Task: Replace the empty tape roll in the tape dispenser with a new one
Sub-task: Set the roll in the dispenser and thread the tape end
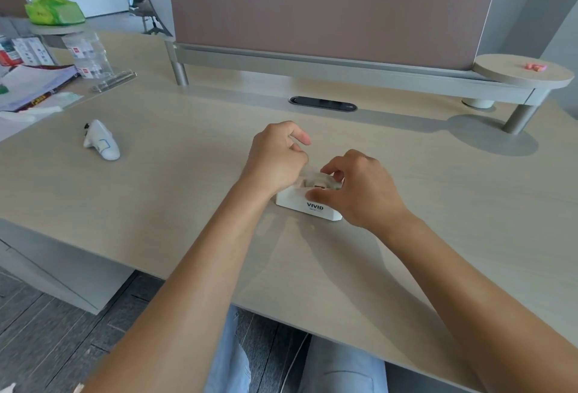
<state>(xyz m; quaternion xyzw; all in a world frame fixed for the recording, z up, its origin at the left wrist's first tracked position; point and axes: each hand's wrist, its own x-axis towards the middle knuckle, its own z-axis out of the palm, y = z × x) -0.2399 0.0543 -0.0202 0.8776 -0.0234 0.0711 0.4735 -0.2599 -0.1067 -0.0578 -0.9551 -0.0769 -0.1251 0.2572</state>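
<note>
A white tape dispenser (pixel 301 206) marked VIVID stands on the desk in the middle of the head view. A clear tape roll (pixel 316 177) sits in its top opening, mostly covered by my fingers. My right hand (pixel 359 189) pinches the roll from the right and front, thumb against the dispenser's near side. My left hand (pixel 275 158) is curled at the dispenser's left end, its fingertips hidden behind the knuckles, seemingly pinching a strip of clear tape; the index finger sticks out.
A white handheld controller (pixel 101 140) lies at the left of the desk (pixel 156 192). Papers, boxes and a clear stand (pixel 93 57) crowd the far left. A divider panel (pixel 328 14) with a shelf runs along the back. A cable slot (pixel 322 103) sits behind my hands.
</note>
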